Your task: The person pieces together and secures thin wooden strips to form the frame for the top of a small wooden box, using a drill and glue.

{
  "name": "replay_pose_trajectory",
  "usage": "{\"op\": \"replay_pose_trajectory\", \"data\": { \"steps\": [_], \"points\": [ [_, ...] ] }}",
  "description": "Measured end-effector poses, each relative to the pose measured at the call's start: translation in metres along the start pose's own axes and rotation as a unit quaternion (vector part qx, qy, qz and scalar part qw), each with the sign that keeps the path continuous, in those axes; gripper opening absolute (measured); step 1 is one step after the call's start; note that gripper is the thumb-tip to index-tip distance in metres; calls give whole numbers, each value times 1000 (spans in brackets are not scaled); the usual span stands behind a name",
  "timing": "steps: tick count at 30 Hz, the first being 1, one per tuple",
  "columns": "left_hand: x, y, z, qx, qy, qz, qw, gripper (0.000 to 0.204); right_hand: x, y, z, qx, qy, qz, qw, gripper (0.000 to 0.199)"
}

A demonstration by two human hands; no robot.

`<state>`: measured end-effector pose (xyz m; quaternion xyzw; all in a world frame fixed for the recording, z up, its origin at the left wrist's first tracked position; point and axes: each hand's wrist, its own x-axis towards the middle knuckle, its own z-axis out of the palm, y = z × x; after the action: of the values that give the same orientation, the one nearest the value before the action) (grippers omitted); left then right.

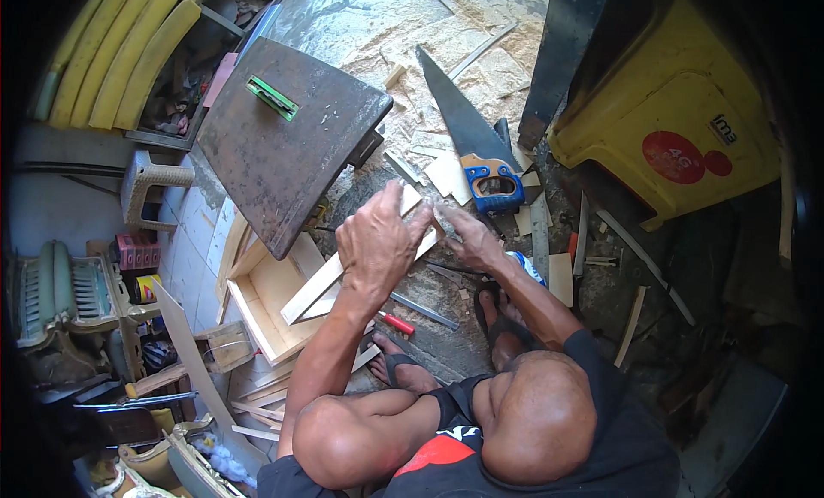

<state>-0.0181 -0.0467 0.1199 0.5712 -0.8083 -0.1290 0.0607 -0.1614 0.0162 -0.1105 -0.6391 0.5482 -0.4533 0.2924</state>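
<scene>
the thin wooden slat (pixel 343 271) slants over the open wooden box (pixel 266 313) on the sawdust-strewn floor (pixel 481 60), its upper end clamped in the left hand (pixel 378 241) while the right hand (pixel 468 236) seems to pinch the tip, though the fingers hide the contact. it looks light, stiff and apt to splinter or snap if bent, so it is best gripped flat near the ends. close around lie a blue-handled handsaw (pixel 472 142), wood offcuts (pixel 446 172), a red-handled tool (pixel 396 323) and a dark metal worktop (pixel 287 138) crowding the left side.
</scene>
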Motion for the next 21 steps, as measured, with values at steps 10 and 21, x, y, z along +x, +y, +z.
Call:
{"op": "replay_pose_trajectory", "data": {
  "steps": [10, 21],
  "points": [
    [-6, -12, -2, -37, 26, -16, 999, 49, -10, 63, 32, 339, -11, 485, 806, 18],
    [-37, -38, -39, -81, 128, -5, 988, 52, 23, -26, -5, 475, 38, 504, 721, 29]
  ]
}}
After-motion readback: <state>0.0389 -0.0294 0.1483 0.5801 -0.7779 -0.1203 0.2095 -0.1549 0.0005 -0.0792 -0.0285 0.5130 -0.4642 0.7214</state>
